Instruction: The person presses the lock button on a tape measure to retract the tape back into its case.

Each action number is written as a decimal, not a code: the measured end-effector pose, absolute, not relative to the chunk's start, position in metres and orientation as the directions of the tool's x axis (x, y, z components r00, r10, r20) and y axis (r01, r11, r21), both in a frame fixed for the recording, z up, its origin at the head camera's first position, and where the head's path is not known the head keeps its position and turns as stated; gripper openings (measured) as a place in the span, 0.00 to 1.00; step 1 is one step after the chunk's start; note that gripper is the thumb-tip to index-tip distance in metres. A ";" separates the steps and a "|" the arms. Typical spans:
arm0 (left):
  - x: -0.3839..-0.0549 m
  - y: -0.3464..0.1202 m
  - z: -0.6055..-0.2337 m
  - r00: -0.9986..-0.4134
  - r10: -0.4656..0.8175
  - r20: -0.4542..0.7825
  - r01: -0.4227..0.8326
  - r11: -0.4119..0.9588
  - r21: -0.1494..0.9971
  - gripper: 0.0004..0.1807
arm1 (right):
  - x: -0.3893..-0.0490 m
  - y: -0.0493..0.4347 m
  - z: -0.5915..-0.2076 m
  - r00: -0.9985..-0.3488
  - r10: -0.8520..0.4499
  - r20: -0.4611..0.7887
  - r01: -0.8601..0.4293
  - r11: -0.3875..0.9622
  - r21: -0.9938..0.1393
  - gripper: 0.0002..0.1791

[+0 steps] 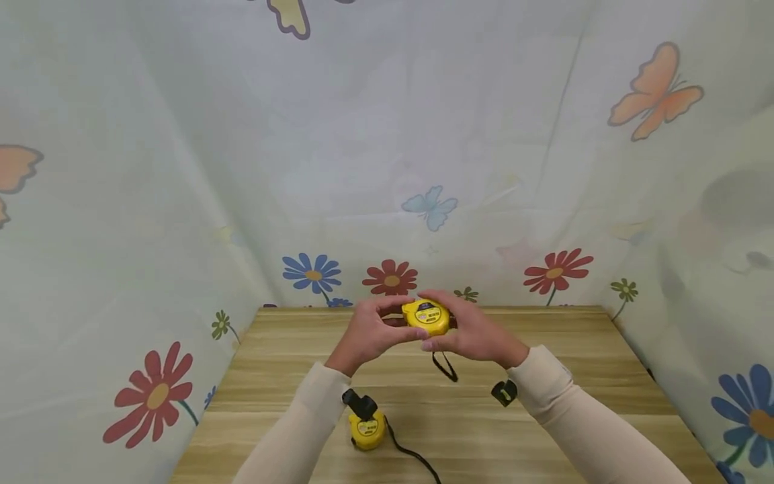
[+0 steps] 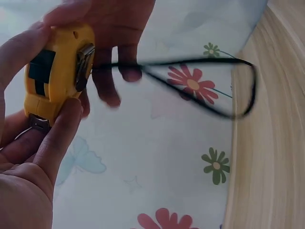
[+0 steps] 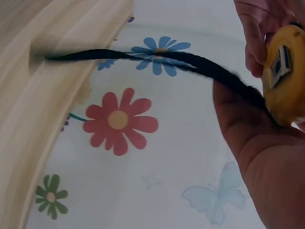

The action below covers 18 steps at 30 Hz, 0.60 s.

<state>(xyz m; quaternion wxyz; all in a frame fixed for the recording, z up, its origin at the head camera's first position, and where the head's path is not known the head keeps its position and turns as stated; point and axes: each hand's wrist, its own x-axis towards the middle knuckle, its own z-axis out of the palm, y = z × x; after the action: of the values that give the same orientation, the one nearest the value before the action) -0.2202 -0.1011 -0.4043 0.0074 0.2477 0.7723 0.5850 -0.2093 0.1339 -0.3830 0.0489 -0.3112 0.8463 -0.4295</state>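
Observation:
A yellow tape measure (image 1: 428, 318) is held up above the table between both hands. My left hand (image 1: 373, 334) grips its left side, fingers at the top and thumb below. My right hand (image 1: 474, 334) holds the right side, its thumb at the lower edge. In the left wrist view the case (image 2: 62, 71) shows a metal belt clip (image 2: 84, 66) and the small metal tape end at the case's far end. A black wrist strap (image 3: 205, 64) hangs from it in a loop, blurred at its tip in the right wrist view.
A second yellow tape measure (image 1: 367, 438) lies on the wood-grain table (image 1: 484, 444), partly behind the left wrist's black camera mount (image 1: 361, 405). Its black cord (image 1: 417, 456) trails toward the front edge. A pale curtain (image 1: 363, 134) printed with flowers and butterflies surrounds the table's back and sides.

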 end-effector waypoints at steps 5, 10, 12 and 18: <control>-0.215 -0.104 -0.422 -0.883 0.413 0.223 0.320 0.182 0.930 0.31 | -0.207 0.141 -0.401 -0.774 -0.600 0.201 -0.528 0.436 -0.729 0.41; -0.209 -0.100 -0.448 -0.881 0.445 0.159 0.271 0.200 0.942 0.33 | -0.200 0.147 -0.421 -0.730 -0.635 0.252 -0.623 0.467 -0.628 0.37; -0.207 -0.098 -0.460 -0.875 0.465 0.139 0.261 0.211 0.942 0.33 | -0.196 0.149 -0.430 -0.730 -0.643 0.232 -0.622 0.485 -0.615 0.37; -0.202 -0.090 -0.490 -0.835 0.543 0.090 0.283 0.282 0.917 0.30 | -0.180 0.152 -0.462 -0.791 -0.600 0.121 -0.537 0.585 -0.608 0.38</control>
<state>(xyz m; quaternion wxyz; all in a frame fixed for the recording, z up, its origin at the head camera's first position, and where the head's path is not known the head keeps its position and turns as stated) -0.2021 -0.0902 -0.4896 0.1206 0.2607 0.7916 0.5393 -0.1803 0.1521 -0.4617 0.0484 -0.3196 0.8889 -0.3245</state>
